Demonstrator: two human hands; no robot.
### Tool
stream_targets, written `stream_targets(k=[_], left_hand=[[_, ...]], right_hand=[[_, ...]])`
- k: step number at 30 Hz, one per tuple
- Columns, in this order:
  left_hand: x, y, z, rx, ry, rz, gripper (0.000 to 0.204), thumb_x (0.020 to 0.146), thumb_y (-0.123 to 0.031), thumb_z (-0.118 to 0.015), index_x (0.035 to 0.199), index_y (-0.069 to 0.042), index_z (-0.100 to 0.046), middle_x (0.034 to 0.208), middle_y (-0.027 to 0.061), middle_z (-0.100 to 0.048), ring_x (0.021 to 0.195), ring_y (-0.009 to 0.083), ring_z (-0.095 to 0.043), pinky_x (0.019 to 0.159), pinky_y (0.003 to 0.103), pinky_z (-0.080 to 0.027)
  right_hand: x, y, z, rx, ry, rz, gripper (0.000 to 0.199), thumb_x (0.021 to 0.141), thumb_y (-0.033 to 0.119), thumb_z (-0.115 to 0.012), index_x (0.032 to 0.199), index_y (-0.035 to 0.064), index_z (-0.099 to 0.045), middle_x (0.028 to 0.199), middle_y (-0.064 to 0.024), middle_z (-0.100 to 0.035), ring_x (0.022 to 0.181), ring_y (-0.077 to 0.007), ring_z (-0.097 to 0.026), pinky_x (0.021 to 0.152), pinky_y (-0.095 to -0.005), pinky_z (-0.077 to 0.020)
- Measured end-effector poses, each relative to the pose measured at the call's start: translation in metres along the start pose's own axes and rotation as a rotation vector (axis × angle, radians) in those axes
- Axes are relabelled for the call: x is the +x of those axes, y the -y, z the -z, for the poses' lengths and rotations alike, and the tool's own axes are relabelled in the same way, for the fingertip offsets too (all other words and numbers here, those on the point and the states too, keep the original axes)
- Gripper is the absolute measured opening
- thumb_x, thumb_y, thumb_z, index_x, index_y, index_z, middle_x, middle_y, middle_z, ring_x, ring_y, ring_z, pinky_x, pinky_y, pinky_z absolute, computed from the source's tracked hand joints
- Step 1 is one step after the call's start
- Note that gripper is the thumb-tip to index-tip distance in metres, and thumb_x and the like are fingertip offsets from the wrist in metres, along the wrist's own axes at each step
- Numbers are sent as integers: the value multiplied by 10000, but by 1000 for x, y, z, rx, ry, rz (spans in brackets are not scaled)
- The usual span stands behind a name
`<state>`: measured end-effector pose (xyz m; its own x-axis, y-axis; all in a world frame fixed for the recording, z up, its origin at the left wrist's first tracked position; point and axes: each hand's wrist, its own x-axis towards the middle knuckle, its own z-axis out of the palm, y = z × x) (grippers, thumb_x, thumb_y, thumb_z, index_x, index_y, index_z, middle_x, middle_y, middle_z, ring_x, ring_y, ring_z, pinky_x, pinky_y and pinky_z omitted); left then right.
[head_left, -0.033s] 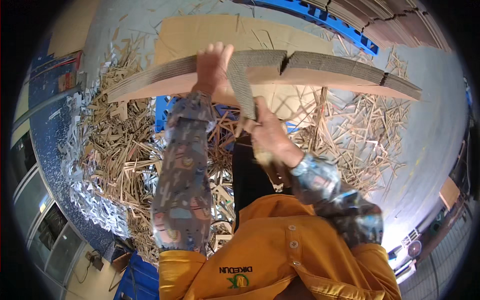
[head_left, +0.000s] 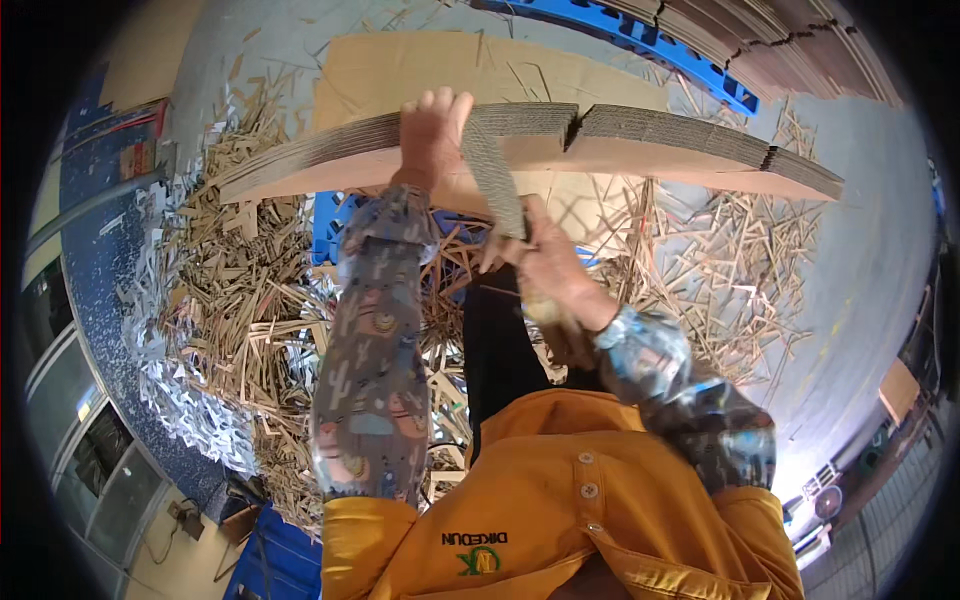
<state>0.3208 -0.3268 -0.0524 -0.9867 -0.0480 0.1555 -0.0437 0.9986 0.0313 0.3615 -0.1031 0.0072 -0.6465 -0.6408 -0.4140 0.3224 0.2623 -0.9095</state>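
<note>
A long stack of brown corrugated cardboard sheets (head_left: 660, 150) stands on edge across the view, with dark slots cut into its upper edge. My left hand (head_left: 432, 130) is closed over the stack's top edge left of the middle, fingers on the far side. Beside it, a narrow layered cardboard strip (head_left: 492, 175) slants down from the stack toward me. My right hand (head_left: 545, 255) is closed around this strip's lower end; part of the grip is hidden. Below the right hand, something tan and blurred hangs in front of my dark trousers.
Cardboard offcuts (head_left: 250, 270) lie heaped at the left, and more scraps (head_left: 740, 270) at the right. A flat cardboard sheet (head_left: 400, 65) lies beyond the stack. A blue pallet (head_left: 640, 35) carries more stacked cardboard (head_left: 790, 45) at the far right. White scraps (head_left: 190, 410) line the left wall.
Both hands and the cardboard strip have shifted slightly to the right. The strip's lower end swings a little rightward; the stack barely moves.
</note>
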Motion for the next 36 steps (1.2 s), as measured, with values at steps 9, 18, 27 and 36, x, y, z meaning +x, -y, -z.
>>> stream_targets(k=[9,18,27,36], left_hand=[[-42,64,17,-202,85,-76,609,584,-336,-843,1052,-94,-539,977,83,-568,974,293,-556,815,443,-436],[-58,141,25,-28,119,68,599,564,-388,-847,1010,-130,-541,957,58,-572,927,279,-564,762,433,-422],[-62,142,20,-118,160,-11,589,607,-324,-835,1068,-116,-533,1037,52,-548,1054,247,-514,884,413,-379],[-92,207,27,-58,182,69,657,601,-483,-818,1073,-127,-533,1055,56,-558,1069,249,-515,856,427,-380]], right_hand=[[65,-26,-6,-769,-233,212,692,746,101,-708,1339,113,-351,1119,-255,-517,1011,-457,-558,847,-492,-485],[25,0,-97,-565,-37,215,713,823,-15,-570,1456,92,-259,1082,-207,-612,916,-269,-630,751,-361,-520],[100,4,-115,-877,-305,287,659,734,77,-729,1283,66,-365,1154,-209,-484,854,-421,-629,740,-466,-528],[156,34,-140,-1022,-215,101,513,753,163,-724,1199,160,-470,1158,-184,-496,859,-414,-649,723,-499,-533]])
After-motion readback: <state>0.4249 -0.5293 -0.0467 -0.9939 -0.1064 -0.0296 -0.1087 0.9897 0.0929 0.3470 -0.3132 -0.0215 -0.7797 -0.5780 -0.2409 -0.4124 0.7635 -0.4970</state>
